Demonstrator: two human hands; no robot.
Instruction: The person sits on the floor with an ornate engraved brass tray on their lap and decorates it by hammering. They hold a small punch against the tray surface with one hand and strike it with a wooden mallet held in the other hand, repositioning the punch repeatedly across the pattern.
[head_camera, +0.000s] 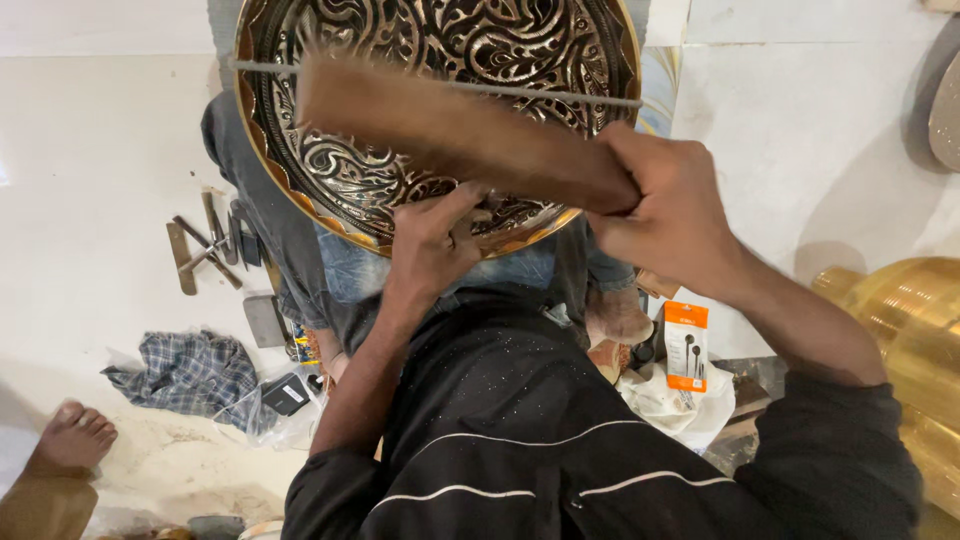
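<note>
A large round brass tray (330, 170) with dark engraved scrollwork rests tilted on my lap. My right hand (668, 205) grips one end of a long brown wooden block (450, 130), blurred, held across the tray's face. My left hand (432, 240) rests on the tray's lower rim, fingers curled around a small tool whose shape is hard to make out. A thin metal rod (600, 100) crosses the tray behind the block.
Several metal hand tools (205, 250) lie on the pale floor at left, with a checked cloth (185, 372) and a plastic bag nearby. Another person's bare foot (70, 438) shows at lower left. An orange package (686, 345) and a brass vessel (905, 330) sit to the right.
</note>
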